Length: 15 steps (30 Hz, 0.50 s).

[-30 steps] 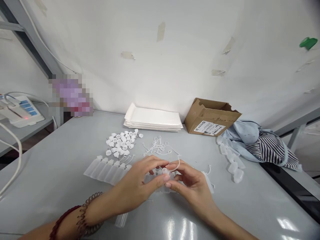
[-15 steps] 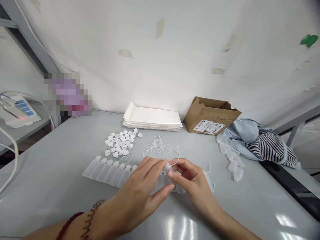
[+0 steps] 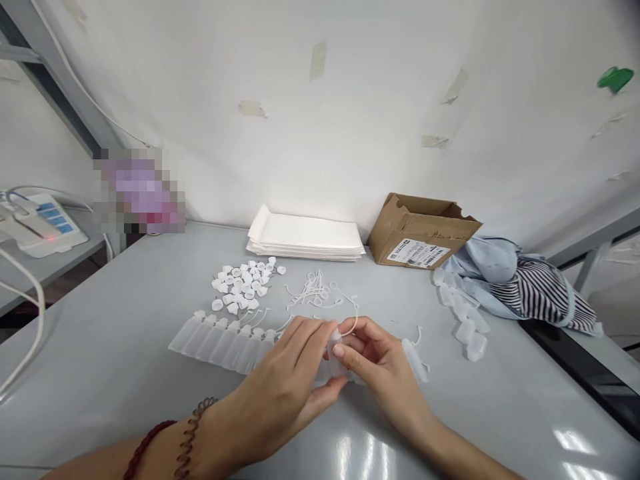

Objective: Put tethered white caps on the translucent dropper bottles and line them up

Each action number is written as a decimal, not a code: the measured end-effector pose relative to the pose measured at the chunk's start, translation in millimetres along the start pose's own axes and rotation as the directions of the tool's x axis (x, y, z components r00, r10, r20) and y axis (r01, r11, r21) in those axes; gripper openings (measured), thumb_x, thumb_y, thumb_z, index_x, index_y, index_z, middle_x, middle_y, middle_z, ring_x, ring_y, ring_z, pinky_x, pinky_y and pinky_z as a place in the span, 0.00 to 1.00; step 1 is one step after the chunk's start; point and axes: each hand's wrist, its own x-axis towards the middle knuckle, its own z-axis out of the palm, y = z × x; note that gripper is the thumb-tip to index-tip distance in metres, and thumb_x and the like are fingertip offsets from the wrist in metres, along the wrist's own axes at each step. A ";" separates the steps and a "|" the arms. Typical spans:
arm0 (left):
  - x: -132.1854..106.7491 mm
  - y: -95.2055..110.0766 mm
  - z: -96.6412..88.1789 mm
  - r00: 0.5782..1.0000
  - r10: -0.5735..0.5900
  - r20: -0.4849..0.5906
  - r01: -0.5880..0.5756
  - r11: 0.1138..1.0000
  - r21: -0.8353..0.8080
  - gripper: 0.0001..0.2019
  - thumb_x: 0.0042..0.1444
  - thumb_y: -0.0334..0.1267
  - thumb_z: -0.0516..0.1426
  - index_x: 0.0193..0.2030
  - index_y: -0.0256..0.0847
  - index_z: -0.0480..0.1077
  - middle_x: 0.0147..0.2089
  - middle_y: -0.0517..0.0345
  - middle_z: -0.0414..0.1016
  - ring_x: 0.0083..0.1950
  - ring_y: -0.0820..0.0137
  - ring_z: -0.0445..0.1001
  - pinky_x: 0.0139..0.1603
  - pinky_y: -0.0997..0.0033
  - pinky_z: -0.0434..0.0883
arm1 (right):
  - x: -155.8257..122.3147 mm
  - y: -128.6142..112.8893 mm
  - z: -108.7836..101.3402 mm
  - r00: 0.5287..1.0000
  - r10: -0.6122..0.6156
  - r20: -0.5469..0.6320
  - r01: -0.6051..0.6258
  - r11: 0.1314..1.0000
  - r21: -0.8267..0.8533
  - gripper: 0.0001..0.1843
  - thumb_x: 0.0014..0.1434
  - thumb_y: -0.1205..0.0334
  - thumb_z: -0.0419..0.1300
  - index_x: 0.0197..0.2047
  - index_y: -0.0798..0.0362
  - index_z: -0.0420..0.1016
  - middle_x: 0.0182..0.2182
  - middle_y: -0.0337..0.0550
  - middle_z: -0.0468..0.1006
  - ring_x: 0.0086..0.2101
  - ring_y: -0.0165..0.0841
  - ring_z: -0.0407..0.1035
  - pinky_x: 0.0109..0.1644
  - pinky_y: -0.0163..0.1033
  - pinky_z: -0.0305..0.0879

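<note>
Between my hands is a small translucent plastic bottle (image 3: 334, 348), roughly upright, with a thin white strap (image 3: 356, 313) looping from its neck. My right hand (image 3: 393, 370) pinches the bottle from the right, thumb across its front. On the other side, my left hand (image 3: 277, 383) has its fingertips at the bottle's top and its thumb near the base. Behind both hands lies a row of similar flat bottles (image 3: 223, 343), partly covered by them; some carry straps. Farther back are a heap of small white caps (image 3: 243, 287) and a tangle of loose white straps (image 3: 314, 288).
A stack of white envelopes (image 3: 307, 233) and an open cardboard box (image 3: 425, 230) stand against the wall. More translucent pieces (image 3: 465, 327) lie at right beside striped cloth (image 3: 543, 293). A white device (image 3: 47, 223) with cables is at far left.
More of the bottle's body shows now between my hands. My left fingertips have come up against its top, and its strap has shifted slightly. The view has moved a little.
</note>
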 end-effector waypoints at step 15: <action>-41.9 -1.4 -26.3 0.957 -0.155 0.247 0.171 0.984 -0.043 0.31 0.46 0.25 0.58 0.58 0.43 0.56 0.51 0.53 0.71 0.55 0.59 0.68 0.55 0.60 0.71 | 5.2 -4.7 -7.5 0.989 0.041 0.144 -0.035 0.999 -0.041 0.13 0.50 0.57 0.69 0.34 0.53 0.71 0.27 0.35 0.72 0.26 0.26 0.68 0.28 0.31 0.68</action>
